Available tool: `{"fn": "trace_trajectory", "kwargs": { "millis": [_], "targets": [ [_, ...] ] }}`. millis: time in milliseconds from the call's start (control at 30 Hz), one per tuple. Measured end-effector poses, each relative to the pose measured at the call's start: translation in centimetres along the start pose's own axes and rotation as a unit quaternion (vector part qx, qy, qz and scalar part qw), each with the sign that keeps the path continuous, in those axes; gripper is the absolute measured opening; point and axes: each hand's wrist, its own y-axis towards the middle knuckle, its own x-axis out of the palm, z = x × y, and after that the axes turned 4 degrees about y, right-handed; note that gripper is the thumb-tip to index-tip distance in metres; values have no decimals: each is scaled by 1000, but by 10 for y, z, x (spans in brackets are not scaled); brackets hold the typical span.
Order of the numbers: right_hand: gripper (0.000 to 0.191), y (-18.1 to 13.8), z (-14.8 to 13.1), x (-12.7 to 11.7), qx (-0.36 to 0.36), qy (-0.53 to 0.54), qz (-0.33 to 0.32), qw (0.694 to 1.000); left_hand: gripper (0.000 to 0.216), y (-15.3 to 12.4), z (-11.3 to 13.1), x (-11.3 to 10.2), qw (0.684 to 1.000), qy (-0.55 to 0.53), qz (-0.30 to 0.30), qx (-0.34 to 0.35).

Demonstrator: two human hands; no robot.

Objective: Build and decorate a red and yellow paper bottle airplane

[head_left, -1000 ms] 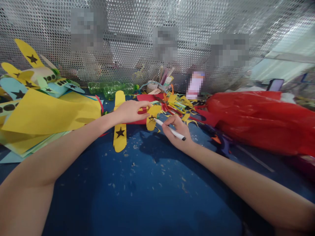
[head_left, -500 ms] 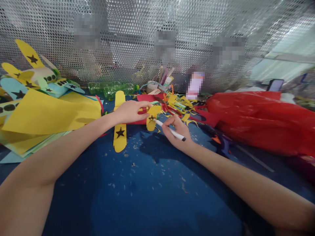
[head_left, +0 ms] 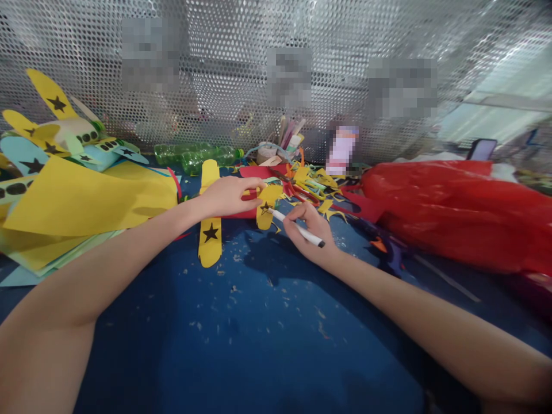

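Note:
A toy airplane (head_left: 210, 250) with yellow paper wings and a red body lies on the blue table, a filled black star on its near wing. My left hand (head_left: 228, 196) rests over the body and grips it, with thumb and fingertips at the yellow tail piece (head_left: 264, 222). Part of the body is hidden under that hand. On the tail piece is a star outline, its middle not fully black. My right hand (head_left: 314, 233) pinches a white marker (head_left: 309, 236) with a dark end, its tip touching the star.
Finished-looking paper planes (head_left: 64, 129) and yellow paper sheets (head_left: 86, 198) are at the left. Green plastic bottles (head_left: 196, 158) lie at the back beside paper scraps and scissors (head_left: 304, 192). A phone (head_left: 342, 150) leans against the perforated metal screen (head_left: 237, 69). Red plastic (head_left: 452, 213) fills the right.
Both hands, the marker and the airplane stay almost where they were. The marker tip remains at the star on the tail, with barely visible movement.

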Motion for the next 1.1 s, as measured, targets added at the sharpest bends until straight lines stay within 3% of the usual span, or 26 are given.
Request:
{"fn": "trace_trajectory", "kwargs": {
  "millis": [1100],
  "targets": [
    [12, 4, -8, 0, 10, -5, -31, 999, 43, 0, -2, 1, 1000, -5, 11, 7]
  ]
}}
